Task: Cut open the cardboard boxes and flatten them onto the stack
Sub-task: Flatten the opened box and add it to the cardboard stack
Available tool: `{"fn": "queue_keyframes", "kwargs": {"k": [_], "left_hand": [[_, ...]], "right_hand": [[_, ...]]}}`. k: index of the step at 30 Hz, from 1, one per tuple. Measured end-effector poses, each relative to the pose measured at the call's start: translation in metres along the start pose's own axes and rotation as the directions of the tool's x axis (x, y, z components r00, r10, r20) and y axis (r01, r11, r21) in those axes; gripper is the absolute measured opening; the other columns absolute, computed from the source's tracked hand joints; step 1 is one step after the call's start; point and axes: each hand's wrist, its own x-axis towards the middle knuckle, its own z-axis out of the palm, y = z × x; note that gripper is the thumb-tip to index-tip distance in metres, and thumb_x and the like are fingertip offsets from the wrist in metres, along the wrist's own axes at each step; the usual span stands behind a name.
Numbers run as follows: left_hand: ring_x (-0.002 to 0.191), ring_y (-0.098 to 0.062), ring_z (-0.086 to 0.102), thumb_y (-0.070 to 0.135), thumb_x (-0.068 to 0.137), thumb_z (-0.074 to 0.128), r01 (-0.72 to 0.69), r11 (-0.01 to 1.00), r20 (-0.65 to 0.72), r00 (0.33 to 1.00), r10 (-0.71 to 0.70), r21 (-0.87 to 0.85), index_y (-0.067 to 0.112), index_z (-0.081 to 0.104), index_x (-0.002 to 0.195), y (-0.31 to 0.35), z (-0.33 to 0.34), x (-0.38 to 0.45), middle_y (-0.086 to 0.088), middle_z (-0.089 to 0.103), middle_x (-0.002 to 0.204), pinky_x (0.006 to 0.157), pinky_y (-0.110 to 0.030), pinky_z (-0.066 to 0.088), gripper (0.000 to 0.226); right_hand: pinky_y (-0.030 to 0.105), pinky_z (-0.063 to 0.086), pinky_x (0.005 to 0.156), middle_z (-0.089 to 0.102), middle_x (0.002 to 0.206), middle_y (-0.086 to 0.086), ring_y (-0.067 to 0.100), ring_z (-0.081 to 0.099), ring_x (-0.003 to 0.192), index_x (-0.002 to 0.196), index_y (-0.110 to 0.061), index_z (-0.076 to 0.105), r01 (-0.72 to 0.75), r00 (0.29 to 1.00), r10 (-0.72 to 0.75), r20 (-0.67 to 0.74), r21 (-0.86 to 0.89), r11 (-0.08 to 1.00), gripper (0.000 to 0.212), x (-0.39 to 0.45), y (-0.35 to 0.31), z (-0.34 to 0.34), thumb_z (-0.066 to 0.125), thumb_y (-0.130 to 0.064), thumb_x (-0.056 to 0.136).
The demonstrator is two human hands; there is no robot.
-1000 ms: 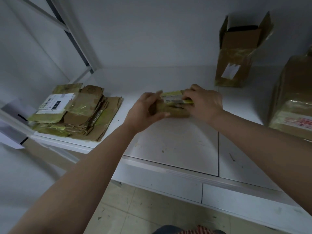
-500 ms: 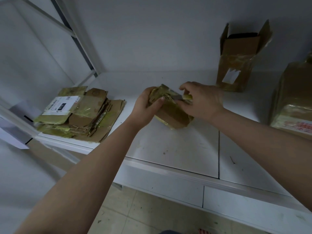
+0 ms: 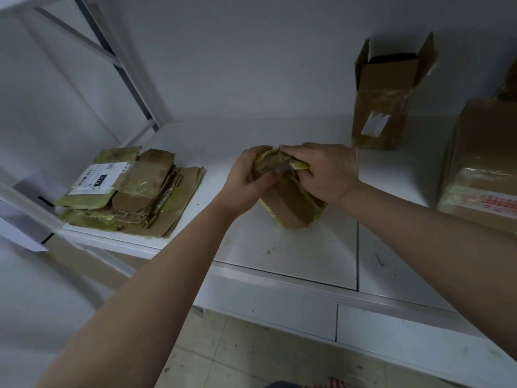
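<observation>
Left hand (image 3: 247,179): fingers curled round the upper left edge of a small taped box (image 3: 288,204), gripping it. Right hand (image 3: 326,170): fingers curled over the box's top right edge, gripping; a small grey object shows between the hands, too unclear to name. Small taped box: partly collapsed, standing tilted on the white tabletop (image 3: 293,253), centre, not yet flat. Stack (image 3: 131,191): several flattened cardboard pieces with yellowish tape and a shipping label on top, lying at the tabletop's left end, well apart from the hands. Open box (image 3: 383,107): upright, flaps raised, at the back right, untouched. Large taped box (image 3: 481,169): far right, sealed. Judged progress: several boxes done, one in hand, at least two left.
</observation>
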Motion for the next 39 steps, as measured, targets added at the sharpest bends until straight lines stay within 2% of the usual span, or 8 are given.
{"fn": "queue_keyframes", "kwargs": {"k": [6,10,17,21,24,29,33,39], "left_hand": [[0.110,-0.026,0.056,0.043,0.079,0.061,-0.036,0.999,-0.022,0.999,0.036,-0.041,0.014,0.051,0.130,-0.009,0.004,-0.009,-0.010,0.056,0.120,0.092,-0.050,0.049,0.060],[0.113,-0.021,0.054,0.043,0.082,0.062,-0.066,0.997,-0.116,0.991,0.061,-0.041,0.010,0.045,0.137,-0.010,0.002,-0.011,-0.008,0.052,0.125,0.093,-0.042,0.051,0.066],[0.133,-0.019,0.041,0.037,0.085,0.067,-0.144,0.952,-0.135,0.973,0.186,0.271,0.007,0.036,0.143,-0.026,-0.006,-0.010,-0.007,0.045,0.142,0.111,-0.042,0.035,0.072],[0.122,-0.004,0.044,0.037,0.085,0.069,0.064,0.995,-0.081,0.995,-0.057,0.080,0.011,0.034,0.143,-0.024,0.002,-0.016,0.004,0.048,0.135,0.094,-0.003,0.034,0.072],[0.125,-0.014,0.046,0.029,0.090,0.066,0.216,0.976,-0.068,0.974,-0.216,-0.012,0.011,0.029,0.146,-0.026,0.014,-0.015,-0.002,0.047,0.139,0.094,-0.018,0.040,0.070],[0.097,0.008,0.053,0.009,0.080,0.075,0.185,0.975,0.030,0.981,-0.190,0.121,0.017,0.031,0.144,-0.044,0.025,-0.029,0.015,0.053,0.115,0.085,-0.004,0.044,0.078],[0.105,-0.012,0.059,0.022,0.074,0.079,0.135,0.969,0.078,0.985,-0.154,0.206,0.023,0.024,0.149,-0.061,0.030,-0.038,0.004,0.057,0.121,0.092,-0.031,0.051,0.093],[0.111,-0.014,0.054,0.043,0.075,0.078,0.125,0.973,-0.116,0.988,-0.104,0.192,0.022,0.040,0.136,-0.044,0.033,-0.029,0.000,0.054,0.126,0.091,-0.026,0.047,0.075]], "right_hand": [[0.037,0.050,0.069,0.069,0.092,0.003,0.030,0.063,0.085,0.109,-0.023,0.062,-0.225,0.971,0.226,0.082,-0.016,0.974,0.025,0.008,0.010,-0.011,0.049,-0.038,0.093],[0.039,0.053,0.077,0.068,0.104,-0.006,0.020,0.063,0.094,0.109,-0.026,0.059,-0.293,0.951,0.289,0.111,0.020,0.956,0.035,0.015,0.009,-0.015,0.055,-0.054,0.087],[0.037,0.051,0.055,0.068,0.079,0.000,0.026,0.062,0.068,0.086,-0.020,0.071,-0.070,0.993,0.072,-0.093,0.021,0.997,0.011,0.013,0.008,-0.019,0.064,-0.026,0.081],[0.033,0.050,0.052,0.068,0.076,-0.001,0.024,0.060,0.061,0.078,-0.018,0.072,0.089,0.996,-0.087,0.029,-0.072,0.993,0.013,0.014,0.003,-0.015,0.063,-0.027,0.080],[0.028,0.048,0.053,0.068,0.074,-0.004,0.023,0.062,0.062,0.075,-0.022,0.074,0.087,0.989,-0.079,0.124,-0.057,0.995,0.018,-0.001,-0.001,-0.002,0.059,-0.031,0.080],[0.026,0.044,0.059,0.068,0.075,-0.004,0.019,0.060,0.068,0.084,-0.024,0.072,-0.007,0.975,0.037,0.219,-0.136,0.991,0.024,0.001,0.000,-0.004,0.062,-0.045,0.086],[0.026,0.032,0.057,0.058,0.068,-0.005,0.017,0.052,0.066,0.083,-0.020,0.065,-0.048,0.959,0.099,0.266,-0.194,0.980,0.036,0.006,0.002,-0.005,0.061,-0.056,0.083],[0.026,0.027,0.057,0.048,0.061,-0.007,0.018,0.050,0.064,0.073,-0.023,0.060,-0.094,0.948,0.128,0.290,-0.130,0.987,0.038,0.008,0.005,-0.009,0.064,-0.060,0.078]]}}
